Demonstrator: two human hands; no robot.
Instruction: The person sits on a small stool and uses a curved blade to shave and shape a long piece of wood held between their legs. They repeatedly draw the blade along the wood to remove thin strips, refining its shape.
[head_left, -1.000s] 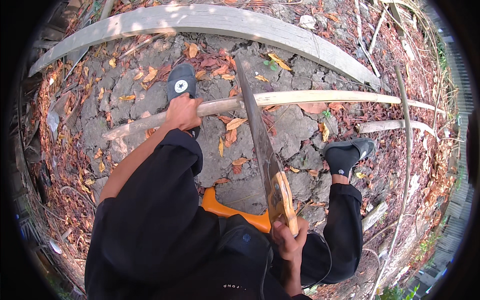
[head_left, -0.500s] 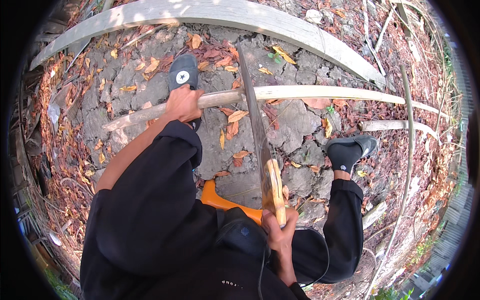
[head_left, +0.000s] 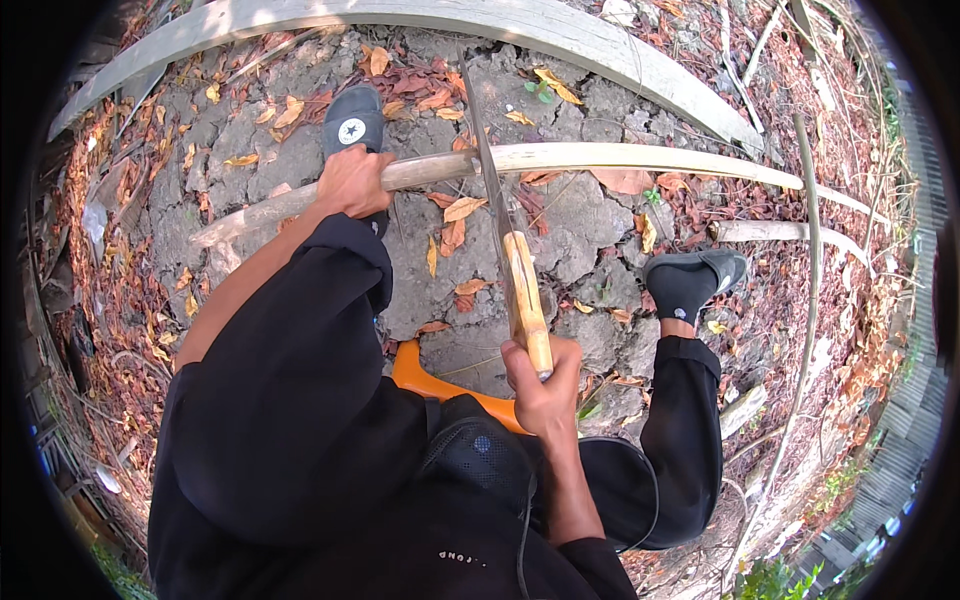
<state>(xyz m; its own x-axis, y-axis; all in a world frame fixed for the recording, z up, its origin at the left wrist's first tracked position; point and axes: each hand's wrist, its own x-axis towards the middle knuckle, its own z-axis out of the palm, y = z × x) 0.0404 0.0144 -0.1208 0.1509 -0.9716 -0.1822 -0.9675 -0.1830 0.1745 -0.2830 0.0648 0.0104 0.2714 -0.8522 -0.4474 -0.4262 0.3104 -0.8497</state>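
My right hand [head_left: 545, 385] is closed round the lower end of a handsaw [head_left: 494, 180] with a long dark blade and a pale wooden handle. The blade, seen nearly edge-on, crosses a long wooden pole [head_left: 430, 169] and touches it. Left of the blade, my left hand [head_left: 352, 182] grips the pole, fingers wrapped over it and partly hidden. Bark-grey on the left, the pole is pale and peeled on the right. My left foot in a dark shoe [head_left: 352, 118] is right by that hand.
A broad grey plank [head_left: 480, 22] lies beyond the pole. A shorter stick [head_left: 765, 231] and a thin upright-looking branch [head_left: 808, 300] are at the right. An orange seat [head_left: 450, 393] shows beneath me. Dry leaves [head_left: 463, 209] scatter over cracked soil. My right shoe [head_left: 690, 285] stands right of centre.
My right hand has pushed the handsaw forward, away from me, across the pole. My left hand keeps its grip on the pole. The whole view has shifted slightly.
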